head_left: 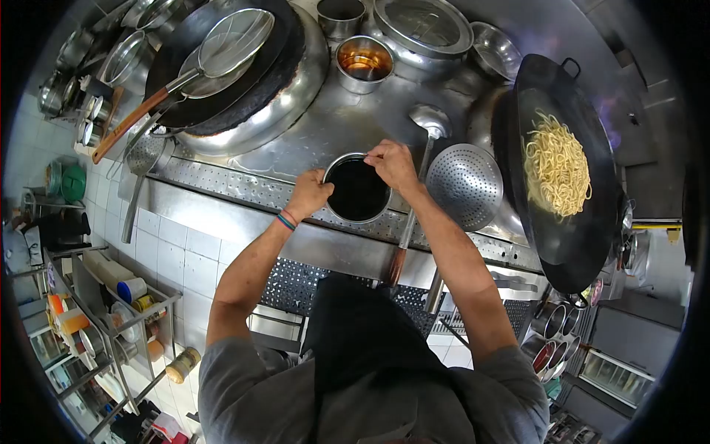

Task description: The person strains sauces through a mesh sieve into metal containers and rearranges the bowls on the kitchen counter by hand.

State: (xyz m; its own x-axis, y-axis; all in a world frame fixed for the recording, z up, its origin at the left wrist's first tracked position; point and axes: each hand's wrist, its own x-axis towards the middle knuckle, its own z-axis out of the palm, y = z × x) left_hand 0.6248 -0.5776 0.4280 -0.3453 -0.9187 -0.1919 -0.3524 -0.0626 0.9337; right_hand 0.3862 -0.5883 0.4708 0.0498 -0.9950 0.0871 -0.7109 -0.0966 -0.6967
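Observation:
A round steel pot stands at the front of the metal cooktop, with dark contents inside. My left hand is closed on the pot's left rim. At its upper right rim, the fingers of my right hand are pinched together. A steel ladle lies just right of that hand, its handle passing beneath my forearm. Beside it rests a large perforated skimmer, partly covered by my right arm.
On the right, a black wok holds yellow noodles. A large wok with wire strainers occupies the upper left. Behind the pot stand a steel container of amber liquid and a lidded pot. A rack is lower left.

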